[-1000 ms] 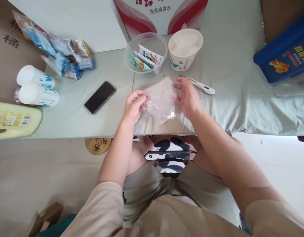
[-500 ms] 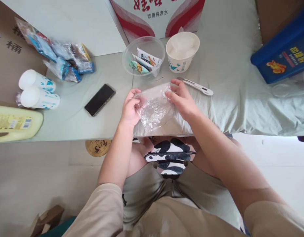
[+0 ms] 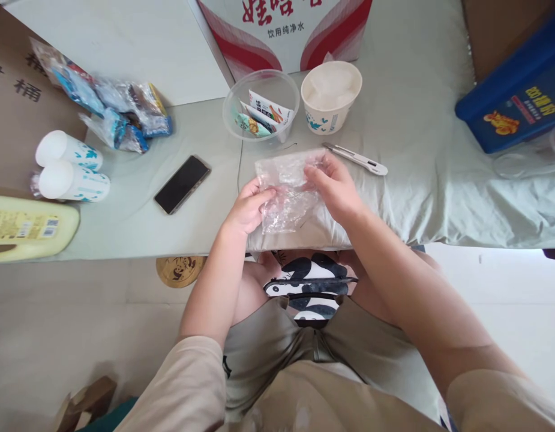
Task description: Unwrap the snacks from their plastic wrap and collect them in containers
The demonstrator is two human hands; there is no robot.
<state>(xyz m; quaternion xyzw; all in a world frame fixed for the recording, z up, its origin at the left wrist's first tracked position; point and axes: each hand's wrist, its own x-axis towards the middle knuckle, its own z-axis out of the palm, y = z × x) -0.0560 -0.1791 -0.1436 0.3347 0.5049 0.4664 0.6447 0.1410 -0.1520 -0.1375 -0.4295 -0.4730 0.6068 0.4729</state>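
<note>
Between my hands, over the table's front edge, is a clear plastic bag (image 3: pixel 284 207), crinkled and see-through. My left hand (image 3: pixel 249 207) pinches its left side, thumb on top. At its upper right, my right hand (image 3: pixel 333 183) grips the bag between thumb and fingers. Just beyond my right hand lies a white utility knife (image 3: pixel 360 160). Behind the bag stand a clear round plastic bowl (image 3: pixel 232 123) with several small packets (image 3: pixel 266 114) inside, and a paper bowl (image 3: pixel 326 120) holding translucent plastic.
A phone (image 3: pixel 182 184) lies left of my hands. Farther left are two paper cups (image 3: pixel 74 180), several blue wrapped packets (image 3: pixel 119 114) and a yellow jug (image 3: pixel 32 228). A red-and-white carton (image 3: pixel 286 42) stands behind the bowls; a blue container (image 3: pixel 515 90) is at right.
The bag has been turned and spread flatter. My left hand has shifted slightly down and inward along its side, and my right fingers have closed further over its upper right.
</note>
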